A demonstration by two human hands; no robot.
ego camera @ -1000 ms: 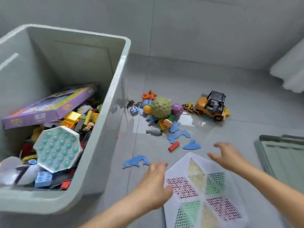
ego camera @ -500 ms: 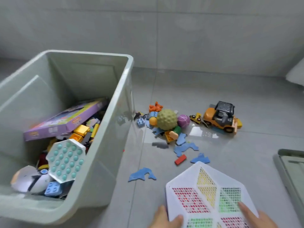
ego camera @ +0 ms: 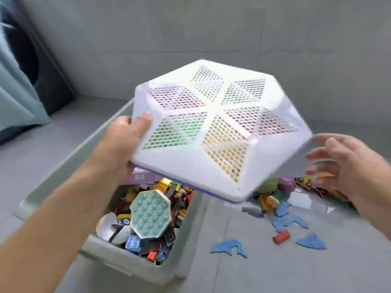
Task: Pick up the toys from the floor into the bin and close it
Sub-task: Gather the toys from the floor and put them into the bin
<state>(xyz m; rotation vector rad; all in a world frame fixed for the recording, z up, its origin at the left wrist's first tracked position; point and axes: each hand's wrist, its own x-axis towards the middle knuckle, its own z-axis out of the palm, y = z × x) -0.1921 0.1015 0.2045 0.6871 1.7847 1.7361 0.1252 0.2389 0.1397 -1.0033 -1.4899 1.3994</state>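
A white hexagonal peg board (ego camera: pixel 213 132) with coloured perforated panels hangs in the air above the grey-green bin (ego camera: pixel 135 269). My left hand (ego camera: pixel 122 140) grips its left edge, thumb on top. My right hand (ego camera: pixel 347 166) is off the board, to its right, fingers spread and empty. The bin holds several toys, among them a teal pop-it (ego camera: pixel 150 214) and blue bricks. On the floor to the right lie blue foam dolphin pieces (ego camera: pixel 229 246), a red block (ego camera: pixel 281 236), a green bumpy ball (ego camera: pixel 268 183) and a purple ball (ego camera: pixel 286 183).
A yellow toy vehicle (ego camera: pixel 311 180) sits partly hidden behind my right hand. Grey tiled floor and wall surround the bin. A blue-grey cloth (ego camera: pixel 12 81) and a dark object stand at the far left.
The peg board has left the floor and moved up and left over the bin. My left hand keeps hold of it; my right hand has let go.
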